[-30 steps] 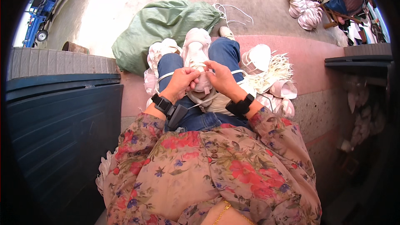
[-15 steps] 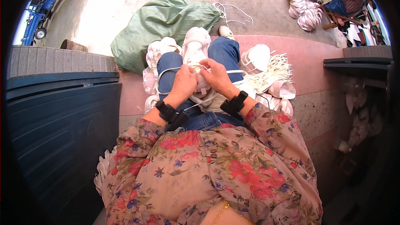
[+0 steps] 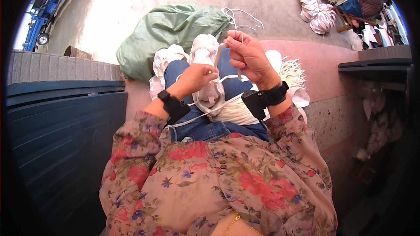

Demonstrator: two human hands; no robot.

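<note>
Resting between the thighs of blue jeans point(image 3: 210, 130), toe pointing away, is a white sneaker point(image 3: 203, 55). The right hand point(image 3: 250, 59) holds a flat, pale shoelace point(image 3: 218, 54) in a fingertip pinch. The left hand point(image 3: 195, 78) is at the sneaker's side; whether it grasps the lace cannot be determined. Beyond lies a green sack point(image 3: 168, 28)

Shoe point(image 3: 202, 57): wht w/ pale pink tint, chunky sole edge. Lies lengthwise btwn thighs point(image 3: 175, 71), toe pointing away fr. the person, heel nearest w/ a small pink tab point(image 3: 211, 100). Midsection partly hidden by L hand point(image 3: 194, 80). Lace point(image 3: 219, 54): flat, off-wht, slants up fr. the shoe nr L hand to R hand point(image 3: 250, 57), pinched in its fingertips abv & right of the shoe; a length hangs below R hand. Eyelet detail too small to tell.
</note>
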